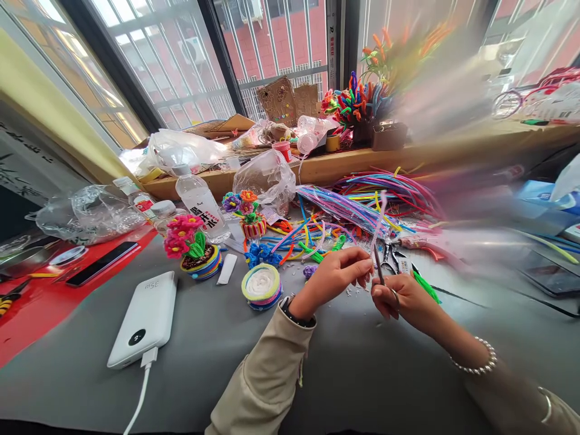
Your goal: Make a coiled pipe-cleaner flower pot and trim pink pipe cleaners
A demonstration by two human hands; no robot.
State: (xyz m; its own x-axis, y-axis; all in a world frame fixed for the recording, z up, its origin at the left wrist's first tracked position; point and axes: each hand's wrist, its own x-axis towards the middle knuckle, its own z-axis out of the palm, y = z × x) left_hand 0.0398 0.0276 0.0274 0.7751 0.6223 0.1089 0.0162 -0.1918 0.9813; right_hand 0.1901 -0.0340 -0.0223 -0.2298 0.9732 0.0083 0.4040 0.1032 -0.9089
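My right hand [399, 299] is closed round small scissors [379, 273], a dark blade pointing up and a metal loop at the fingers. My left hand [338, 275] is pinched at the fingertips just left of the blade. A pale pink pipe cleaner [379, 220] rises from between the hands; its lower end is hidden by the fingers. White bits of fluff lie on the grey table below. Left of my left hand stands a round pot [261, 287] wrapped in yellow, blue and pink, with white filling. Blue pipe-cleaner flowers [263, 255] lie behind it.
Behind the hands lie bundles of pipe cleaners [344, 205] and a metal tool [389, 258]. Two flower pots [202, 264] [252, 226], a water bottle [202, 202] and a power bank [144, 317] with a cable stand left. Far right are a tissue pack [539, 202] and a phone [550, 272].
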